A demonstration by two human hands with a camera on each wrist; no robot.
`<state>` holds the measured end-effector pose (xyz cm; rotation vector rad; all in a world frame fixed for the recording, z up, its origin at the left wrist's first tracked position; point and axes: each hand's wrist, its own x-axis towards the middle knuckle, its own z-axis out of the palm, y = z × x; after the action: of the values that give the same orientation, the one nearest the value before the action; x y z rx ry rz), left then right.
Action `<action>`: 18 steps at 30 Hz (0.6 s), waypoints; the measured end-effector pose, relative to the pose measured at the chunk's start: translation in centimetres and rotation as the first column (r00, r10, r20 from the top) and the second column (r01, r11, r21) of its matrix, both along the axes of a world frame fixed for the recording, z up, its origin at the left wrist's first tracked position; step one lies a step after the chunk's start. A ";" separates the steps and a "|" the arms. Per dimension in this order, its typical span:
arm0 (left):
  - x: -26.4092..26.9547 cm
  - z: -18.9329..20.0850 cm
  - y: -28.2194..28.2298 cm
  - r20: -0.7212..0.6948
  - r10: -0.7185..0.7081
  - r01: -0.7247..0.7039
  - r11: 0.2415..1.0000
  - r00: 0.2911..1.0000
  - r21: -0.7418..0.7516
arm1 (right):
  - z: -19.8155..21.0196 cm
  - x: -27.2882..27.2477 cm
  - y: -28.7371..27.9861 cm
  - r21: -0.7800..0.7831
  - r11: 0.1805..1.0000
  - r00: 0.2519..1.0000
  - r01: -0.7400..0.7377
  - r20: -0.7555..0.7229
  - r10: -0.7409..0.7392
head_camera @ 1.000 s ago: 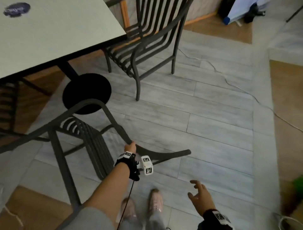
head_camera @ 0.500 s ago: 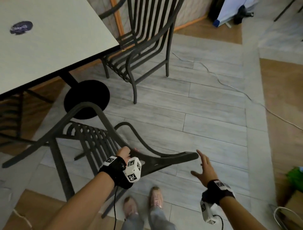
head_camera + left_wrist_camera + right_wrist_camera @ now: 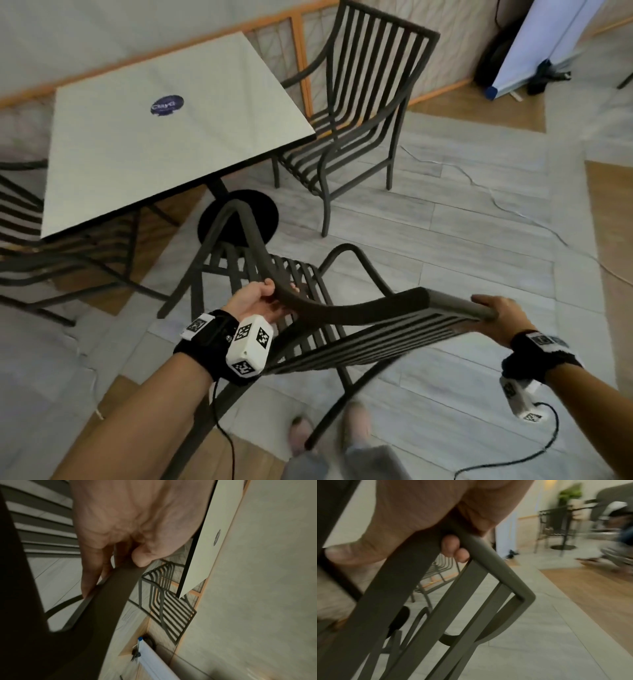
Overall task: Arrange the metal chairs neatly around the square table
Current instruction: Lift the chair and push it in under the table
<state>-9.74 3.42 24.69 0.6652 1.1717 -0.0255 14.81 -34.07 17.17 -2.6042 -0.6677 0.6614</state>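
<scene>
Head view: left hand (image 3: pixel 255 303) grips the near metal armchair (image 3: pixel 308 291) by its armrest, right hand (image 3: pixel 498 317) clasps its backrest corner; far chair (image 3: pixel 356 113) sits at the square table (image 3: pixel 164 137), this one unplaced

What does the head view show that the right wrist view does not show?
Only the head view shows the left hand holding the near chair at its armrest, and the square table top with its blue sticker. Only the right wrist view shows the right hand's fingertips curled under the top rail. Both show the right hand on that chair.
</scene>
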 end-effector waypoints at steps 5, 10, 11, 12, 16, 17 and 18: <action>-5.2 2.1 4.4 -0.050 -0.022 0.026 0.996 0.999 0.081 | 5.6 -2.6 4.3 -0.066 0.977 0.973 -0.203 0.098 0.209; -10.6 2.6 9.9 -0.171 -0.095 0.121 0.981 0.981 0.149 | 8.5 -6.8 8.4 -0.021 0.888 0.802 -0.459 0.420 0.424; -11.7 3.1 10.7 -0.209 -0.132 0.167 0.974 0.969 0.156 | 8.5 -7.5 9.1 0.010 0.846 0.739 -0.533 0.492 0.460; -12.8 3.5 11.4 -0.213 -0.166 0.197 0.971 0.963 0.134 | 8.8 -8.3 9.9 0.044 0.805 0.690 -0.591 0.545 0.477; -17.9 3.5 13.7 -0.235 -0.261 0.280 0.959 0.936 0.049 | 8.7 -11.6 14.0 0.073 0.661 0.544 -0.747 0.638 0.545; -17.8 3.0 13.6 -0.252 -0.289 0.306 0.952 0.924 0.031 | 8.7 -12.1 14.1 0.069 0.632 0.522 -0.772 0.637 0.568; -19.6 1.6 15.0 -0.265 -0.267 0.276 0.961 0.926 -0.003 | 7.8 -13.4 16.7 0.059 0.577 0.479 -0.815 0.629 0.612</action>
<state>-29.34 18.45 26.29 0.8705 1.3288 -0.3388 1.39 -17.39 24.95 -2.0369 -1.9663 -0.0829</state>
